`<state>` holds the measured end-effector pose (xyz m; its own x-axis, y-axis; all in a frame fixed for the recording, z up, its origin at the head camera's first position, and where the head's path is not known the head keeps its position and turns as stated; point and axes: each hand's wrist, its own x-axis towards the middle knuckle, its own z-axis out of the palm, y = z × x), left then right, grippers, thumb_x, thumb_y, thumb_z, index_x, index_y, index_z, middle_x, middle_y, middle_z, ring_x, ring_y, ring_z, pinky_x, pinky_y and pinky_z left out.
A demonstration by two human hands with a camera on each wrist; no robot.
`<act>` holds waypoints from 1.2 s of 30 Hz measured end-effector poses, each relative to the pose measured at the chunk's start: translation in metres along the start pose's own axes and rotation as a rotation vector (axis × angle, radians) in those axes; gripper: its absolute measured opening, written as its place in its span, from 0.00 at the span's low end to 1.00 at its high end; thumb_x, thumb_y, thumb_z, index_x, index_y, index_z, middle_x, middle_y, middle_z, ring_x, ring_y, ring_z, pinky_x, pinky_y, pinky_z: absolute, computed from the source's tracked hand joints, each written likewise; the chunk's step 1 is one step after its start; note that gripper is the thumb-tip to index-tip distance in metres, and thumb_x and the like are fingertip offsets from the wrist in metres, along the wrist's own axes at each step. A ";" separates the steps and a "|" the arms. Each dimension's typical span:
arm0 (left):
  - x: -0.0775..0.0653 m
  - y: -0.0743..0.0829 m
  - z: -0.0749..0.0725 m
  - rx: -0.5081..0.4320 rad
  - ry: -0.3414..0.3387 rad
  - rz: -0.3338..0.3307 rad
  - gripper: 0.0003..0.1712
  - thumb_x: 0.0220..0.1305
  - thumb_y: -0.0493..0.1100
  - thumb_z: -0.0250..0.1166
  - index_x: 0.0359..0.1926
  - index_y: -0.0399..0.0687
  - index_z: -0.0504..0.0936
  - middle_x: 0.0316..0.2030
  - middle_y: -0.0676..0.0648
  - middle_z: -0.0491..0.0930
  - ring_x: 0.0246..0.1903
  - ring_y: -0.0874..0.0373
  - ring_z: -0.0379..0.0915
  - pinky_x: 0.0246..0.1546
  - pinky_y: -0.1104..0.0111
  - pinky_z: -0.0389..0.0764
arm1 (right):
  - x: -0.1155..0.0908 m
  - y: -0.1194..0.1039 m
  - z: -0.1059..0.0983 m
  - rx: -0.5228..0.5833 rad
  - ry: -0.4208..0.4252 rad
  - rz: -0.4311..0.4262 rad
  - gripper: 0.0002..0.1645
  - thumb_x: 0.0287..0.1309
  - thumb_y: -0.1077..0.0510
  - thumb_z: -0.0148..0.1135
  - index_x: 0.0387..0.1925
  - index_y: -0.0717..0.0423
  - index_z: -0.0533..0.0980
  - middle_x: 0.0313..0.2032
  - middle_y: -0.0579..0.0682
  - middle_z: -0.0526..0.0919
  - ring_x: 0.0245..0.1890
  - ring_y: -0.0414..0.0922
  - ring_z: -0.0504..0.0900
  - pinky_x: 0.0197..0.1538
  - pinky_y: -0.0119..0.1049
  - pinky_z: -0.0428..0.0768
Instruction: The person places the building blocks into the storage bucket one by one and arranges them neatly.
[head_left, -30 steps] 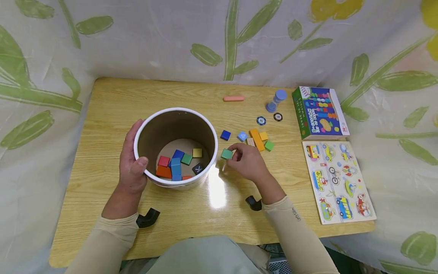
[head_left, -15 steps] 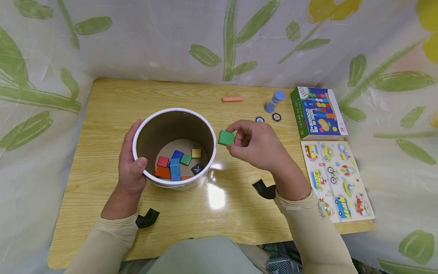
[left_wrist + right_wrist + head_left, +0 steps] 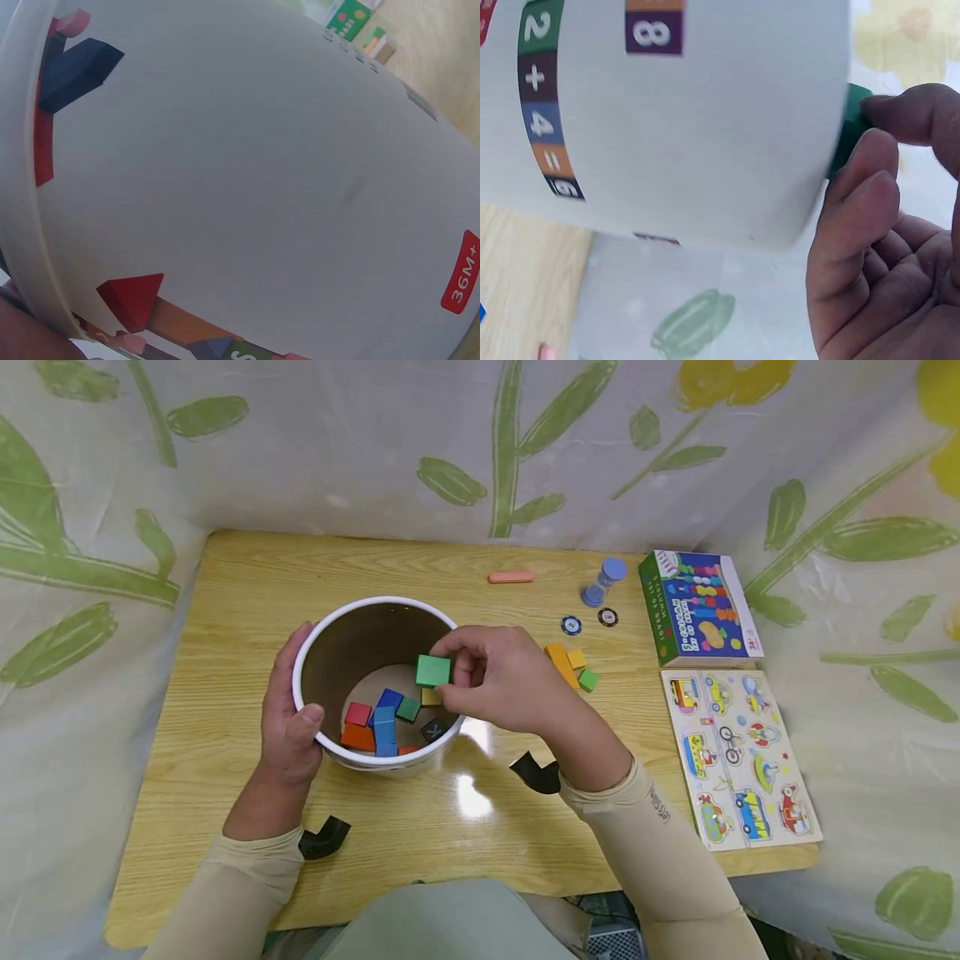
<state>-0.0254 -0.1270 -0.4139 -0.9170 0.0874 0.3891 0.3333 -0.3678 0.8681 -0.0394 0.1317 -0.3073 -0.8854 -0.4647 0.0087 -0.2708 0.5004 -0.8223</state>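
In the head view my left hand (image 3: 291, 722) grips the rim of a white bucket (image 3: 385, 601), its thumb hooked over the edge. The bucket leans slightly toward me. Several coloured blocks lie on its bottom, among them a red block (image 3: 358, 714), a light blue block (image 3: 385, 725) and a black block (image 3: 433, 729) with a white mark. Over the bucket's right side, my right hand (image 3: 513, 681) pinches a green block (image 3: 432, 671) between thumb and fingers. The right wrist view shows this green block (image 3: 847, 131) partly hidden behind the bucket's printed wall (image 3: 720, 135).
Right of the bucket lie a long orange block (image 3: 561, 665), a yellow block (image 3: 576, 658) and another green block (image 3: 588, 680). Behind them are two chips (image 3: 572, 625), a sand timer (image 3: 604, 582) and a pink stick (image 3: 512, 577). A bead box (image 3: 705, 608) and picture puzzle board (image 3: 738, 756) stand farther right.
My right hand has lifted the green block from the table beside the bucket and carried it left over the bucket's opening. The left hand stays on the rim.
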 end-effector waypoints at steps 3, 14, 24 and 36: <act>0.000 0.000 -0.001 -0.004 -0.003 0.003 0.45 0.51 0.44 0.63 0.70 0.41 0.57 0.66 0.34 0.56 0.64 0.39 0.49 0.61 0.54 0.61 | -0.001 0.002 0.000 -0.009 0.024 0.000 0.17 0.47 0.56 0.68 0.43 0.48 0.78 0.19 0.39 0.77 0.18 0.36 0.74 0.25 0.33 0.74; 0.001 0.002 0.001 -0.011 -0.010 -0.002 0.44 0.51 0.43 0.62 0.70 0.41 0.57 0.66 0.34 0.56 0.64 0.38 0.49 0.61 0.55 0.62 | -0.038 0.107 -0.028 0.101 0.315 0.291 0.15 0.54 0.55 0.66 0.45 0.50 0.79 0.23 0.52 0.79 0.17 0.49 0.76 0.19 0.37 0.73; 0.002 0.002 0.000 -0.010 -0.011 -0.003 0.45 0.51 0.44 0.64 0.70 0.42 0.57 0.66 0.34 0.56 0.64 0.39 0.49 0.60 0.57 0.63 | -0.080 0.211 0.010 0.176 0.530 0.579 0.19 0.53 0.54 0.67 0.45 0.59 0.79 0.24 0.53 0.80 0.22 0.56 0.80 0.21 0.35 0.77; 0.000 0.001 0.000 0.001 -0.007 0.010 0.43 0.52 0.42 0.60 0.70 0.41 0.56 0.66 0.33 0.56 0.63 0.38 0.49 0.60 0.56 0.62 | -0.087 0.229 0.046 -0.106 0.622 0.632 0.20 0.46 0.48 0.69 0.40 0.54 0.79 0.23 0.48 0.80 0.22 0.42 0.76 0.24 0.33 0.72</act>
<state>-0.0250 -0.1278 -0.4132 -0.9121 0.0904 0.4000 0.3426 -0.3682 0.8643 -0.0068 0.2531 -0.5228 -0.9174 0.3862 -0.0959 0.3315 0.6083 -0.7212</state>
